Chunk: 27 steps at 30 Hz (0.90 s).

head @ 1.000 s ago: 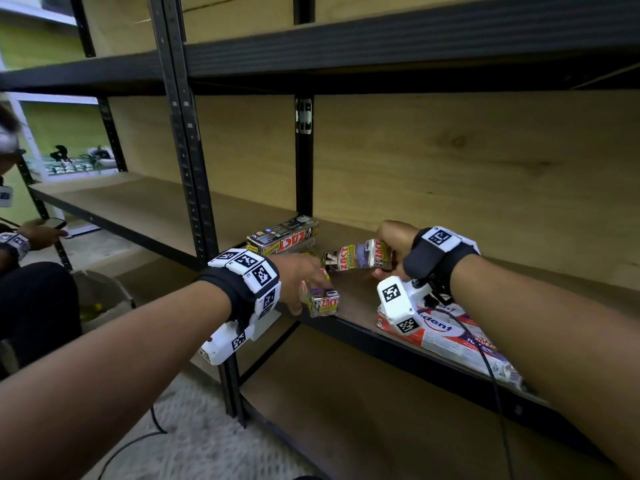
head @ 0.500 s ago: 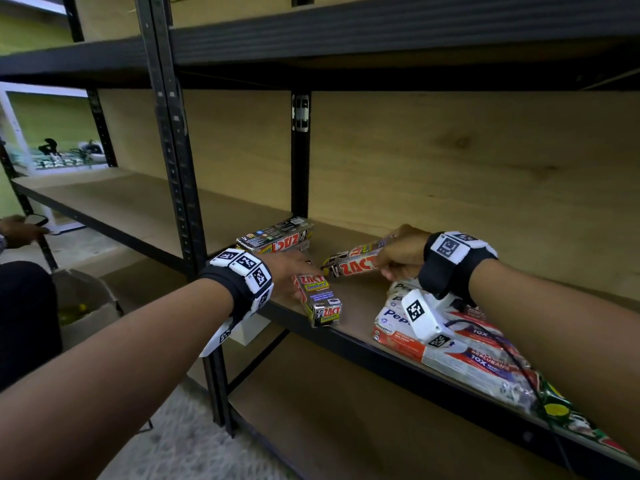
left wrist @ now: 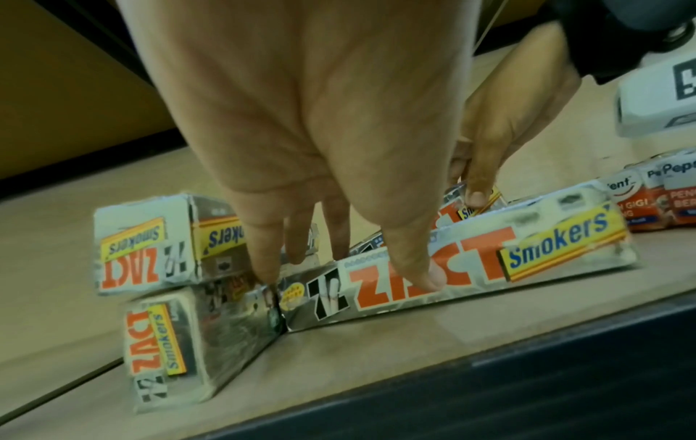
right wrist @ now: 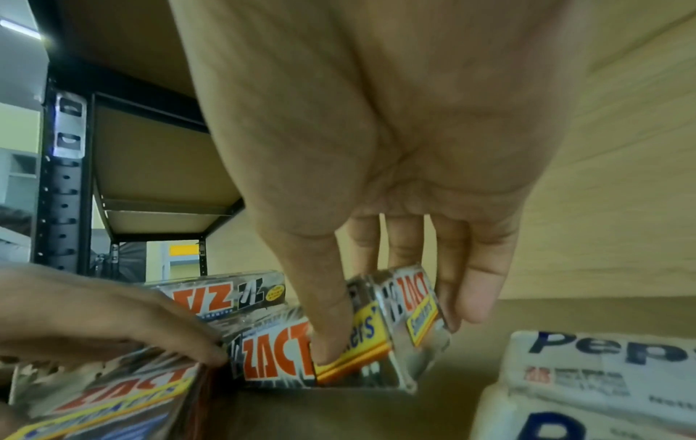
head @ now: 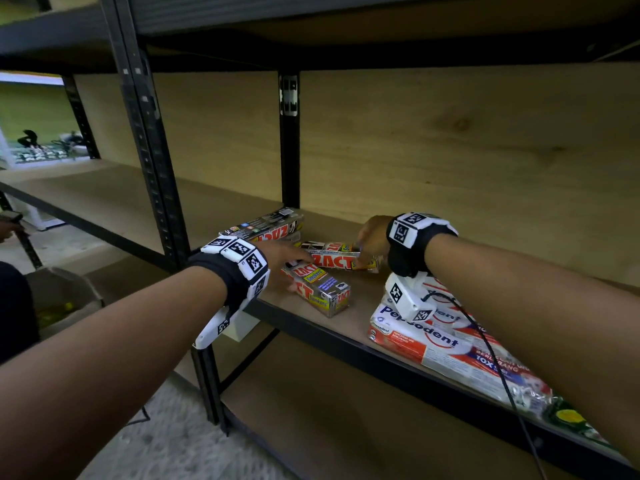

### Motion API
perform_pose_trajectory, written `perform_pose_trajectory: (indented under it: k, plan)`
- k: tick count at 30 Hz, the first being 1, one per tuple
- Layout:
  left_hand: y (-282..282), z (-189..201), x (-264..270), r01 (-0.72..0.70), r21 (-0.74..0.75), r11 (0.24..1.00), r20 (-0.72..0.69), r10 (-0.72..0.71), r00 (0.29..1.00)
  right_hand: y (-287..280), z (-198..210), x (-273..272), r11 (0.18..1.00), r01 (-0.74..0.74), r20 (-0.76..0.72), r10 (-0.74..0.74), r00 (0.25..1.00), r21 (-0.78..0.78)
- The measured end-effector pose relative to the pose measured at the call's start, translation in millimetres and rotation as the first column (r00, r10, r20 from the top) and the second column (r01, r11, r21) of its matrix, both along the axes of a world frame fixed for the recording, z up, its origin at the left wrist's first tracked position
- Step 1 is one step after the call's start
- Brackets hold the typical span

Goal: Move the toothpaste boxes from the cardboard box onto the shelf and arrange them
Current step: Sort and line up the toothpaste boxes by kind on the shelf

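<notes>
Silver and orange Zact toothpaste boxes lie on the wooden shelf (head: 363, 306). My left hand (head: 291, 263) holds the near box (head: 318, 289) at its far end, thumb on the printed face (left wrist: 433, 277) and fingers behind it. My right hand (head: 363, 251) pinches the right end of the middle box (head: 337, 259), with the thumb in front and the fingers behind (right wrist: 478, 300). Behind them sits a stack of two more Zact boxes (head: 266, 225). The cardboard box is out of view.
Pepsodent packs (head: 433, 337) lie under my right wrist, with a green pack (head: 568, 417) further right. A black upright (head: 149, 150) stands left of the boxes and another (head: 289, 150) at the back. The upper shelf hangs low. Another person's hand (head: 7, 230) and a bin (head: 62, 299) are at the left.
Both boxes were held off the shelf a second ago; now they lie on the board. The right box has come down level, and my head has moved closer.
</notes>
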State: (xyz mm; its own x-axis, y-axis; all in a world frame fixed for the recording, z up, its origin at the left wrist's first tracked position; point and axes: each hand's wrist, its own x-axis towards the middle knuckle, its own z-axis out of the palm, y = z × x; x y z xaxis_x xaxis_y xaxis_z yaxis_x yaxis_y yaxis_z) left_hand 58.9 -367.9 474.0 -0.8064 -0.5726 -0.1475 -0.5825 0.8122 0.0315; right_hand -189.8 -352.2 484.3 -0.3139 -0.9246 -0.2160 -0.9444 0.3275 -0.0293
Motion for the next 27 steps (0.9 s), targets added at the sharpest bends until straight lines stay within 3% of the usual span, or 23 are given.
perform_pose_trajectory:
  k: [7, 9, 13, 17, 27]
  plan:
    - [-10, -20, -9, -0.032, -0.062, 0.998, -0.155, 0.022, 0.988, 9, 9, 10, 0.998, -0.001, -0.034, 0.004, 0.999, 0.066]
    - [-14, -21, -15, -0.035, -0.035, 0.999, -0.161, 0.029, 0.987, 17, 11, 11, 0.998, 0.016, 0.002, -0.016, 1.000, 0.058]
    - [-19, -19, -24, -0.074, -0.055, 0.996, -0.161, 0.064, 0.985, 1, -5, -16, 0.997, 0.025, -0.081, -0.019, 0.997, 0.072]
    - [-21, -20, -33, -0.067, -0.047, 0.997, -0.151, 0.059, 0.987, 37, 9, 10, 0.997, 0.016, -0.050, -0.013, 0.999, 0.069]
    - [-21, -22, -49, -0.058, -0.035, 0.998, -0.132, 0.053, 0.990, 53, 13, 1, 0.998, -0.027, 0.017, 0.026, 1.000, 0.057]
